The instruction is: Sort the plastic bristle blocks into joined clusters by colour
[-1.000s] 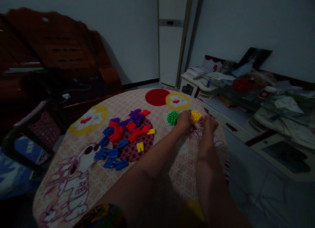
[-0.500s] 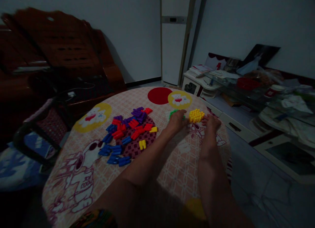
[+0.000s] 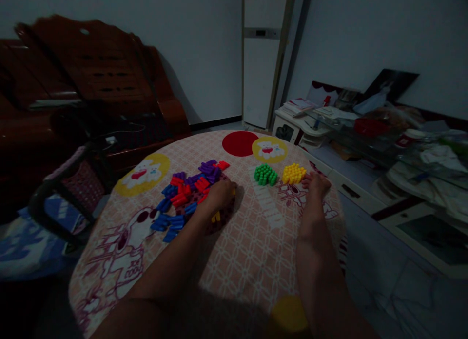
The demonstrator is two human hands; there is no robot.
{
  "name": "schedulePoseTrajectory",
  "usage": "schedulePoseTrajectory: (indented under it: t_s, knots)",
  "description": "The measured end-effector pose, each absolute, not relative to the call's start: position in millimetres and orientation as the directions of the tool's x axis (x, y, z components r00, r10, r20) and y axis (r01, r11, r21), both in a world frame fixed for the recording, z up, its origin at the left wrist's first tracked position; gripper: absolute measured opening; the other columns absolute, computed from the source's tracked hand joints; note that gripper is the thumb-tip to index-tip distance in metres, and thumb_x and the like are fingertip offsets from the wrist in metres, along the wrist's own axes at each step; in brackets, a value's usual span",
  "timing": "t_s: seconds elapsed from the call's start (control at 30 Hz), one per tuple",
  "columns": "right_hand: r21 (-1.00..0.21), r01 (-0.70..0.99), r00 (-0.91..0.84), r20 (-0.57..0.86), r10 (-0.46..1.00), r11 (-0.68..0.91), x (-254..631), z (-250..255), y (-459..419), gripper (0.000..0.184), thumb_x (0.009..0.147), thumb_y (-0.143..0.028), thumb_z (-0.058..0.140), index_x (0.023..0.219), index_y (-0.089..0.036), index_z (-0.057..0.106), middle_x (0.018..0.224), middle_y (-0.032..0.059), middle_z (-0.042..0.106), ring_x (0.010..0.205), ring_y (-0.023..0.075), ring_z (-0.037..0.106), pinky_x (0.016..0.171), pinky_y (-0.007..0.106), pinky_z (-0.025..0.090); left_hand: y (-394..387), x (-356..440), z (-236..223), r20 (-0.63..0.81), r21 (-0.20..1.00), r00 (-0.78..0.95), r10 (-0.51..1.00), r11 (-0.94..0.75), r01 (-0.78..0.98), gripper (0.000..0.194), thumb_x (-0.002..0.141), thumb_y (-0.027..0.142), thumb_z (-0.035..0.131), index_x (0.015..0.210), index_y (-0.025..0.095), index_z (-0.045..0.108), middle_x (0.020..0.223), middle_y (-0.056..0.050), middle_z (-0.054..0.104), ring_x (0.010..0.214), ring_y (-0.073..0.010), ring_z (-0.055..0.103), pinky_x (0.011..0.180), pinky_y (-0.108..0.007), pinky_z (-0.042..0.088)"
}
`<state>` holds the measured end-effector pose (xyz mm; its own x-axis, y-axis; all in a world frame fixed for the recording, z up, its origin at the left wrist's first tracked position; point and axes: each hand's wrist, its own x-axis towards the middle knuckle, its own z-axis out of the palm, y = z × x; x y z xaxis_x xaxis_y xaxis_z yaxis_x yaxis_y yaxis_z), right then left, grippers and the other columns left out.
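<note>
My left hand (image 3: pixel 221 194) is over the right side of a pile of plastic toy blocks, fingers curled down around a yellow toy block (image 3: pixel 234 191) of which only a sliver shows. Another yellow block (image 3: pixel 216 216) lies partly behind the wrist. Red blocks (image 3: pixel 179 199), blue blocks (image 3: pixel 177 222) and purple blocks (image 3: pixel 209 169) lie loose around it. At the right, my right hand (image 3: pixel 316 184) rests on the cloth with its fingers loosely apart, at the edge of a knobbly yellow cluster (image 3: pixel 293 173). A similar green cluster (image 3: pixel 265 175) stands left of that.
A patterned cloth (image 3: pixel 252 261) covers the round table. To the left are a dark-framed chair (image 3: pixel 54 197) and a wooden bench (image 3: pixel 106 85). A cluttered glass-topped cabinet (image 3: pixel 351 134) stands at the right; a tall white unit (image 3: pixel 260 80) is at the back.
My left hand has moved left from the green cluster to the yellow block in the pile, leaving the green cluster uncovered. My right hand stays beside the yellow cluster. The view has shifted slightly.
</note>
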<state>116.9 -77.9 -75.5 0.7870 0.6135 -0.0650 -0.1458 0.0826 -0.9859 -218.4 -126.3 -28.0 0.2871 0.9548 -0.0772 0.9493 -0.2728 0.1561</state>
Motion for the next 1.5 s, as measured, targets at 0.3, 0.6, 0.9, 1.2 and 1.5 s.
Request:
schedulePoseTrajectory:
  t_s: [0.3,0.6,0.9,1.2,1.5]
  knots:
    - [-0.982,-0.172,0.768,-0.086,0.635,0.074,118,-76,-77,0.007,0.078,-0.021,0.056,0.073,-0.016,0.060,0.052,-0.0031,0.063,0.034,0.0098,0.053,0.030,0.016,0.038,-133,-174,-13,0.152,0.599,0.376,0.914,-0.388,0.700,0.038,0.089,0.024,0.063,0.127,0.022,0.061,0.109,-0.005,0.075,0.090,-0.0163,0.072,0.085,-0.028,0.056]
    - [-0.977,-0.197,0.779,-0.110,0.617,0.076,115,-72,-78,0.007,0.077,-0.020,0.055,0.075,-0.016,0.060,0.051,-0.0038,0.062,0.033,0.0102,0.052,0.029,0.016,0.036,-73,-89,10,0.224,0.392,0.470,0.854,-0.521,0.759,0.038,0.089,0.015,0.061,0.126,0.015,0.070,0.126,-0.014,0.069,0.121,-0.0259,0.064,0.109,-0.036,0.047]
    - [-0.986,-0.160,0.780,-0.099,0.618,0.045,116,-75,-78,0.006,0.077,-0.020,0.057,0.073,-0.018,0.060,0.052,-0.0037,0.063,0.035,0.0107,0.055,0.030,0.017,0.038,-35,-40,9,0.017,0.181,0.548,0.837,-0.541,0.821,0.047,0.079,0.005,0.063,0.126,0.012,0.067,0.132,-0.015,0.069,0.125,-0.0265,0.062,0.106,-0.033,0.048]
    - [-0.986,-0.161,0.781,-0.096,0.617,0.049,116,-74,-78,0.008,0.076,-0.022,0.057,0.072,-0.017,0.061,0.053,-0.0029,0.063,0.037,0.0103,0.054,0.032,0.017,0.039,-31,-38,12,-0.076,0.284,0.522,0.849,-0.484,0.828,0.082,0.068,-0.001,0.072,0.146,0.010,0.051,0.139,-0.019,0.065,0.125,-0.0270,0.065,0.101,-0.030,0.052]
    - [-0.995,-0.063,0.747,0.002,0.665,0.074,114,-73,-92,0.013,0.078,-0.029,0.059,0.084,-0.019,0.064,0.054,-0.0045,0.061,0.045,0.0126,0.059,0.039,0.018,0.045,-26,-37,2,-0.042,0.260,0.518,0.854,-0.491,0.831,0.066,0.067,0.002,0.073,0.131,0.013,0.063,0.131,-0.016,0.070,0.124,-0.0290,0.065,0.106,-0.034,0.050]
